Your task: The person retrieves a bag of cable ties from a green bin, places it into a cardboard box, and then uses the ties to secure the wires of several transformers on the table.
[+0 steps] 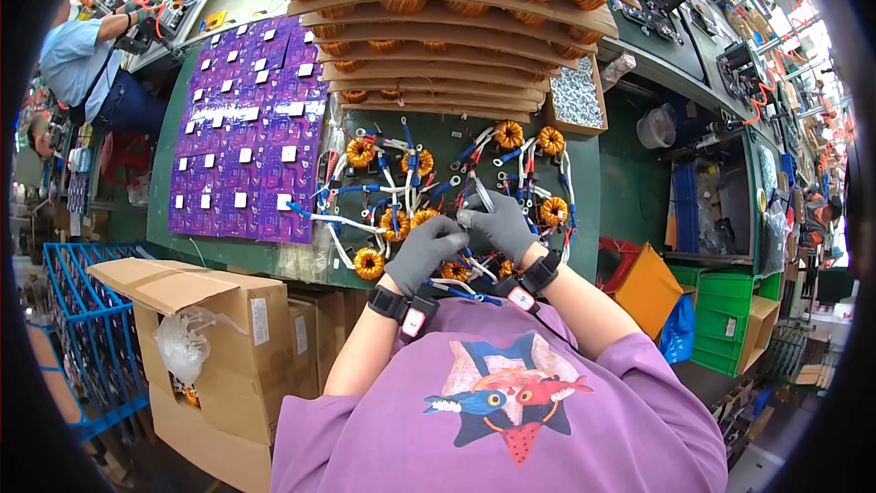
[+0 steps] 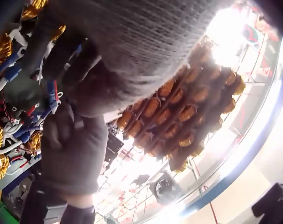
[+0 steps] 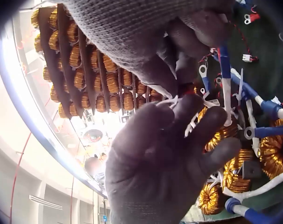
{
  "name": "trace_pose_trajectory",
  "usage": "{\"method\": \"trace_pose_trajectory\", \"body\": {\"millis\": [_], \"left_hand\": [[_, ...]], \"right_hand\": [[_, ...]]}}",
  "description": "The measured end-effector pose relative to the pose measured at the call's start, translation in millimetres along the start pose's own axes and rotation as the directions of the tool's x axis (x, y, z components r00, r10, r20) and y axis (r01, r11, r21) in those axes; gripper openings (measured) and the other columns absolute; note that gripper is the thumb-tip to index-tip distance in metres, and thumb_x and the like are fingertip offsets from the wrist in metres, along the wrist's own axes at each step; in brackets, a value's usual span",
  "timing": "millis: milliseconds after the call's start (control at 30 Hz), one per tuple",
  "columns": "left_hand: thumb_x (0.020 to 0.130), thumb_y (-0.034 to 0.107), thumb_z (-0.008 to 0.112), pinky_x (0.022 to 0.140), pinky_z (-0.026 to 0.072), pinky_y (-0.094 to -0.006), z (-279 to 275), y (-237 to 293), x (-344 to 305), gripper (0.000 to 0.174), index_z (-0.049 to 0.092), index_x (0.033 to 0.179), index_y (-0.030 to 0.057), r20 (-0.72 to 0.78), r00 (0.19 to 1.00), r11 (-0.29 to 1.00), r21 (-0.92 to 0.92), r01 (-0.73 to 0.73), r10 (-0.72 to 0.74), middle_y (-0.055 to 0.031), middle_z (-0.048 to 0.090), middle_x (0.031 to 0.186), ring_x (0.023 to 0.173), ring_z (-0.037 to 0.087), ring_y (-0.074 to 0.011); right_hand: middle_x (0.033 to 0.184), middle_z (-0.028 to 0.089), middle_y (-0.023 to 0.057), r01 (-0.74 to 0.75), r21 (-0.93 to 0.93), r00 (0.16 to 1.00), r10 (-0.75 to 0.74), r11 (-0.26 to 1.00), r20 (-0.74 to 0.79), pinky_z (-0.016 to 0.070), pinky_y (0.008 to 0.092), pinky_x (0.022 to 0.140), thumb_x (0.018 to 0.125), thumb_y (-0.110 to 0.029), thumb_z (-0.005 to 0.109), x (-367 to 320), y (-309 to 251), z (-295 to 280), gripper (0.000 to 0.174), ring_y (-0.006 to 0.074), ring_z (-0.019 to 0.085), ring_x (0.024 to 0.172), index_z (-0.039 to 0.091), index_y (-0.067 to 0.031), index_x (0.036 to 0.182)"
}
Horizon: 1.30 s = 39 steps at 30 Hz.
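Observation:
My gloved right hand (image 1: 502, 226) is curled with a slim white strip (image 1: 484, 194), like a cable tie, sticking up from its fingers. Close beside it, my gloved left hand (image 1: 424, 251) has thumb and forefinger meeting at a thin white strip (image 3: 168, 101) in the right wrist view, its other fingers loosely spread. Both hands are over wired copper coils (image 1: 394, 224) on the green table. White leads with blue sleeves and ring terminals (image 3: 203, 72) run beside the fingers. The gloves hide much of what the fingertips work on.
Purple circuit boards (image 1: 242, 155) with white parts cover the table's left. Behind the coils rise stacked cardboard layers (image 1: 438, 55) of more coils, with a box of small metal parts (image 1: 578, 96) at their right. An open carton (image 1: 210, 347) stands front left, green crates (image 1: 721, 319) at right.

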<state>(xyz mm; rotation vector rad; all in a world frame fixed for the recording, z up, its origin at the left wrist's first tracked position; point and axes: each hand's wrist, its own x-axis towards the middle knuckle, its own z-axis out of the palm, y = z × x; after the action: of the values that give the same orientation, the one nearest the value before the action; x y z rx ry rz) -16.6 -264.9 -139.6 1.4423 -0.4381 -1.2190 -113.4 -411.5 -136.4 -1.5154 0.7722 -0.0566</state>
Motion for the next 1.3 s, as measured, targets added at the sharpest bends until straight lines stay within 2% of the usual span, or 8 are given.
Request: {"method": "trace_pose_trajectory", "body": {"millis": [67,133,233,333,533,700,1000,1300], "left_hand": [[0.082,0.012,0.061,0.066,0.0483,-0.0254,0,12,10,0.015,0.058,0.089,-0.0002,-0.034,0.947,0.932,-0.190,0.309,-0.321,-0.0075,0.062,0.085,0.076,0.060,-0.0138],[0.082,0.013,0.058,0.073,0.0492,-0.0274,-4,15,-2,0.019,0.058,0.095,-0.0010,-0.013,0.962,0.907,-0.335,0.254,-0.274,-0.0086,0.063,0.087,0.079,0.061,-0.0168],[0.083,0.007,0.056,0.077,0.0475,-0.0262,-1,7,-4,0.024,0.059,0.105,-0.0013,-0.067,0.996,0.990,-0.123,-0.073,0.065,-0.0091,0.065,0.092,0.085,0.061,-0.0146],[0.084,0.009,0.059,0.074,0.0476,-0.0254,1,9,-4,0.020,0.062,0.101,-0.0014,-0.110,0.993,0.997,0.064,-0.041,0.048,-0.0077,0.066,0.088,0.083,0.061,-0.0131],[0.086,0.013,0.061,0.070,0.0494,-0.0259,3,0,6,0.016,0.063,0.094,-0.0010,-0.205,0.979,0.994,-0.108,-0.010,-0.012,-0.0069,0.066,0.078,0.073,0.063,-0.0132],[0.087,0.014,0.061,0.066,0.0494,-0.0245,1,-7,10,0.016,0.063,0.093,-0.0008,-0.224,0.974,0.996,-0.092,-0.015,-0.006,-0.0073,0.066,0.078,0.070,0.062,-0.0131],[0.087,0.015,0.065,0.062,0.0484,-0.0223,17,-6,15,0.016,0.064,0.093,0.0003,-0.376,0.911,0.979,0.168,-0.114,0.170,-0.0035,0.064,0.078,0.068,0.060,-0.0088],[0.087,0.013,0.062,0.066,0.0482,-0.0223,14,-5,10,0.014,0.063,0.092,-0.0003,-0.302,0.949,0.995,0.081,-0.064,0.086,-0.0033,0.063,0.081,0.072,0.060,-0.0089]], "right_hand": [[0.074,0.064,0.0048,-0.046,0.083,0.999,0.046,0.995,0.005,0.0445,0.0280,0.065,0.082,-0.022,0.067,2,-4,-1,0.023,0.0111,0.057,0.070,0.065,0.0001,0.089],[0.074,0.064,0.0052,-0.098,0.168,0.995,0.096,0.981,0.019,0.0442,0.0274,0.066,0.084,-0.023,0.065,2,-9,-3,0.024,0.0116,0.057,0.071,0.065,0.0004,0.089],[0.077,0.065,0.0054,-0.130,0.078,0.991,0.127,0.988,0.043,0.0442,0.0281,0.067,0.086,-0.023,0.064,2,-16,-7,0.025,0.0116,0.056,0.072,0.066,0.0008,0.091],[0.062,0.058,-0.0026,-0.116,0.173,0.993,0.110,0.978,0.043,0.0251,0.0212,0.040,0.084,-0.027,0.068,4,-16,-8,0.022,0.0033,0.038,0.045,0.067,-0.0058,0.086],[0.053,0.041,-0.0063,-0.269,0.263,0.959,0.233,0.926,0.161,0.0182,0.0228,0.039,0.087,-0.027,0.067,10,-15,-18,0.021,0.0033,0.030,0.041,0.063,-0.0067,0.080],[0.060,0.049,-0.0042,-0.305,0.302,0.942,0.239,0.903,0.237,0.0237,0.0226,0.041,0.085,-0.025,0.068,10,-13,-22,0.021,0.0047,0.037,0.045,0.067,-0.0052,0.089],[0.079,0.065,0.0048,0.088,-0.103,0.986,-0.072,0.991,0.149,0.0459,0.0288,0.069,0.084,-0.026,0.068,12,-21,-21,0.026,0.0115,0.058,0.071,0.068,-0.0005,0.089],[0.051,0.039,-0.0085,-0.309,0.281,0.948,0.319,0.909,0.009,0.0164,0.0227,0.038,0.084,-0.031,0.069,13,-17,-14,0.027,0.0028,0.029,0.040,0.061,-0.0082,0.073]]}}
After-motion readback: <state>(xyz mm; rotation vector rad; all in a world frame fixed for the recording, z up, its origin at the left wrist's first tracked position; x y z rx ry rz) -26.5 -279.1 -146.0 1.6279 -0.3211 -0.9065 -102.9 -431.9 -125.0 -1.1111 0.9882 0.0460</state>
